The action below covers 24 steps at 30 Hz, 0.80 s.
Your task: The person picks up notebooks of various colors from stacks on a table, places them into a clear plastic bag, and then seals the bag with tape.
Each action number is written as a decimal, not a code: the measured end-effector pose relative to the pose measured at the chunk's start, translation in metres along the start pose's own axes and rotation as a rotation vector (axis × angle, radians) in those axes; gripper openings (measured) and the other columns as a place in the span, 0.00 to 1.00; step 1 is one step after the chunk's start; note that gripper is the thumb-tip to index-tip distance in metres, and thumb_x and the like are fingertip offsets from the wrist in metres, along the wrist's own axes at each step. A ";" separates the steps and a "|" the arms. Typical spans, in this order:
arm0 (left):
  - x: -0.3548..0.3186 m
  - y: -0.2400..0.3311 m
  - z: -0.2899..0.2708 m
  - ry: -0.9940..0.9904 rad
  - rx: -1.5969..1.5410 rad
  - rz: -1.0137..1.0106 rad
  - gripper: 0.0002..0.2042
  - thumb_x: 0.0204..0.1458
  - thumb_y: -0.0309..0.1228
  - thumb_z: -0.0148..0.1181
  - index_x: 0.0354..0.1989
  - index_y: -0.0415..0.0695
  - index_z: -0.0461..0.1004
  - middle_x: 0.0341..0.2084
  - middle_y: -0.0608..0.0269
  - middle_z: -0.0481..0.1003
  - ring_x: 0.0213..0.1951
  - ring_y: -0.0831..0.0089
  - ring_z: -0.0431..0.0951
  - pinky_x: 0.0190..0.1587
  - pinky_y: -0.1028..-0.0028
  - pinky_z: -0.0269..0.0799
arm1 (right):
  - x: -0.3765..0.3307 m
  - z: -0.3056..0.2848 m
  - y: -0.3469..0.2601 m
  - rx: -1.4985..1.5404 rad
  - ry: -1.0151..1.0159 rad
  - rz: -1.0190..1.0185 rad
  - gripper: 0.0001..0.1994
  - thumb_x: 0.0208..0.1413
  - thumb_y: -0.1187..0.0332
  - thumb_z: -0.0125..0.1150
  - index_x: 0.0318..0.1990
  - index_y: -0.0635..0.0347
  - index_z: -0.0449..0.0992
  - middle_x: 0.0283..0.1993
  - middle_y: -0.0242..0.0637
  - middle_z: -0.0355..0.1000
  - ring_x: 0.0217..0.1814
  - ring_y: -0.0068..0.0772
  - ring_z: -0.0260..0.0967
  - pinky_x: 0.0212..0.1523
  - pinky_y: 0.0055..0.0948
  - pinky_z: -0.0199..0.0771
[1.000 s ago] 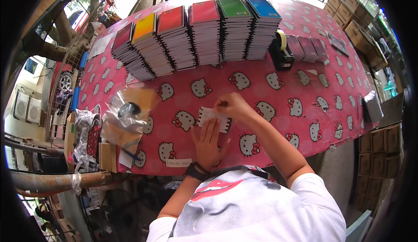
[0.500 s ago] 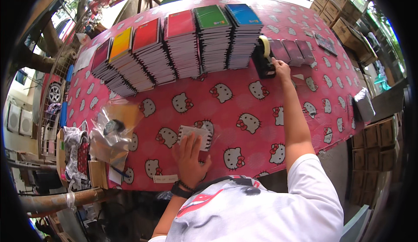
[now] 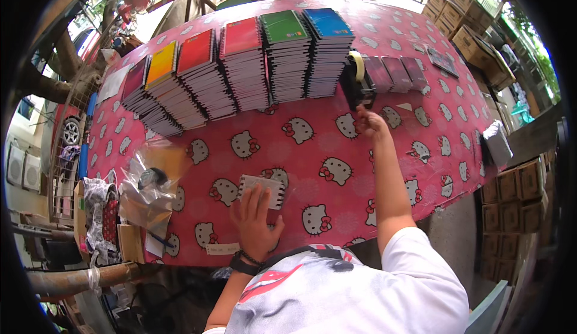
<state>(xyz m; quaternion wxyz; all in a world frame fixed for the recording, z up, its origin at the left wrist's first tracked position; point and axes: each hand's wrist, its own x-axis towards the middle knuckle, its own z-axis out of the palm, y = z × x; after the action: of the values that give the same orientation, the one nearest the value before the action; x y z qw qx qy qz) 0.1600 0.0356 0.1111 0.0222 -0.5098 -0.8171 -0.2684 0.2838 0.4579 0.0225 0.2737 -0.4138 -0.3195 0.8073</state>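
Observation:
My left hand (image 3: 255, 223) lies flat with its fingers stretched over a small white spiral notebook (image 3: 274, 191), pressing it to the table. The notebook seems to be in a clear plastic sleeve that sticks out at its right. My right hand (image 3: 374, 124) is just in front of a black tape dispenser (image 3: 357, 94) with a pale yellow roll. Its fingers are pinched together; anything between them is too small to make out. Behind the notebook stand several tall stacks of spiral notebooks (image 3: 243, 69) with purple, yellow, red, green and blue covers.
A pink cat-print cloth (image 3: 300, 172) covers the table. Clear plastic bags (image 3: 147, 184) lie at the left, near a paper slip (image 3: 222, 248). Dark purple booklets (image 3: 396, 74) sit right of the dispenser. A grey-white bundle (image 3: 497, 142) rests at the right edge; cardboard boxes (image 3: 511, 193) stand beyond.
My right hand has drawn back from the dispenser's side toward me, and its fingers are now before the dispenser's front end. The left hand stays on the notebook. The view has shifted slightly.

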 end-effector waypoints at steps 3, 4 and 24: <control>-0.001 -0.004 -0.001 -0.022 0.018 -0.020 0.34 0.38 0.38 0.60 0.59 0.51 0.59 0.62 0.64 0.54 0.64 0.63 0.49 0.59 0.44 0.38 | -0.032 0.090 0.022 -0.450 -0.281 0.081 0.09 0.53 0.64 0.58 0.38 0.56 0.73 0.23 0.22 0.66 0.19 0.13 0.57 0.18 0.15 0.55; -0.002 -0.004 -0.001 -0.037 0.024 -0.026 0.35 0.37 0.38 0.60 0.60 0.52 0.59 0.62 0.63 0.54 0.64 0.61 0.48 0.59 0.44 0.38 | -0.060 0.123 0.026 -0.536 -0.485 -0.008 0.09 0.53 0.63 0.58 0.36 0.59 0.74 0.25 0.23 0.68 0.20 0.15 0.58 0.19 0.18 0.57; -0.001 -0.005 -0.014 -0.009 0.053 -0.224 0.46 0.31 0.38 0.65 0.64 0.49 0.49 0.64 0.46 0.40 0.64 0.41 0.34 0.59 0.39 0.35 | -0.139 0.158 0.087 -1.225 -0.508 -0.174 0.23 0.44 0.47 0.62 0.33 0.62 0.73 0.27 0.31 0.70 0.29 0.24 0.66 0.29 0.25 0.66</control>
<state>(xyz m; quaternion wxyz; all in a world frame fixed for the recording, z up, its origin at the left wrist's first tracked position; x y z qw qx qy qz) 0.1528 0.0265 0.1205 0.0018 -0.4156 -0.8760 -0.2449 0.2058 0.2581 0.0985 -0.0301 -0.2643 -0.8069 0.5273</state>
